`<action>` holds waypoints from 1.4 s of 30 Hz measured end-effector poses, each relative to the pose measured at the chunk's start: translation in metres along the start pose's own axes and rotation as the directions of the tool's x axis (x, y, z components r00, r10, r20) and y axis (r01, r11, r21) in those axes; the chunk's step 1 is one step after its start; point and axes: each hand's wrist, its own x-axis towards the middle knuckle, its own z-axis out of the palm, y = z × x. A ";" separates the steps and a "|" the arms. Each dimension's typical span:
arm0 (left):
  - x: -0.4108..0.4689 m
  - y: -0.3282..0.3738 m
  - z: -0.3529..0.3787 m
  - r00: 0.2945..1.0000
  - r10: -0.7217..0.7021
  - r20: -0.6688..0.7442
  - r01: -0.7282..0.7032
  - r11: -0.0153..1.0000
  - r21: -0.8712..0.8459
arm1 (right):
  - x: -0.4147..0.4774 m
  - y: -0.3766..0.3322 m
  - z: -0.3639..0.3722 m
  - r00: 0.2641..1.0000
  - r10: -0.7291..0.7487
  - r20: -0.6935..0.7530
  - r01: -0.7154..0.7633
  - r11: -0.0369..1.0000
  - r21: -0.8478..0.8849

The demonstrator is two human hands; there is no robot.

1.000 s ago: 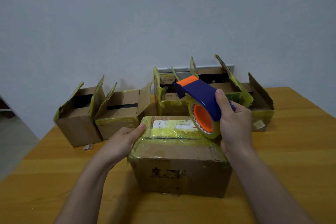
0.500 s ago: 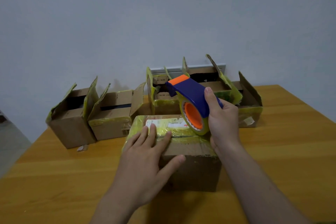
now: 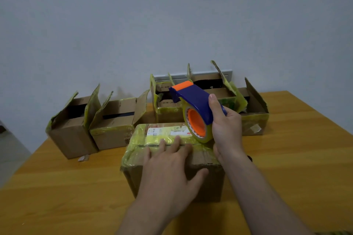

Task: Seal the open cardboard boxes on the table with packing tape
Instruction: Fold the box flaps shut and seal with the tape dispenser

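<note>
- The left hand (image 3: 168, 175) lay flat on the near closed box (image 3: 206, 181), fingers spread over its top, thumb splayed toward the right.
- The right hand (image 3: 226, 129) was wrapped around the blue-and-orange tape dispenser (image 3: 193, 108), whose roll rested on the box's far right corner.
- Four open boxes stood in a far row on the wooden table (image 3: 296, 168): two left (image 3: 72, 129) (image 3: 114, 126), two right (image 3: 168, 107) (image 3: 254, 118).

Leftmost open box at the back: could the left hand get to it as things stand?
Probably yes. The left hand lies flat and empty on the closed box, and bare table separates it from the leftmost open box.
</note>
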 end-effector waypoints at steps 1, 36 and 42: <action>0.000 0.006 0.003 0.999 0.036 0.006 -0.036 0.999 -0.027 | 0.000 -0.001 -0.002 1.000 0.007 0.002 -0.007 1.000 0.011; -0.008 0.014 0.028 0.923 0.245 -0.295 -0.359 0.825 -0.437 | -0.010 -0.039 -0.048 0.995 0.030 0.090 -0.043 0.988 0.147; -0.005 -0.010 0.028 0.904 0.319 -0.284 -0.426 0.720 -0.547 | -0.020 -0.043 -0.042 0.988 0.018 0.150 -0.034 0.994 0.103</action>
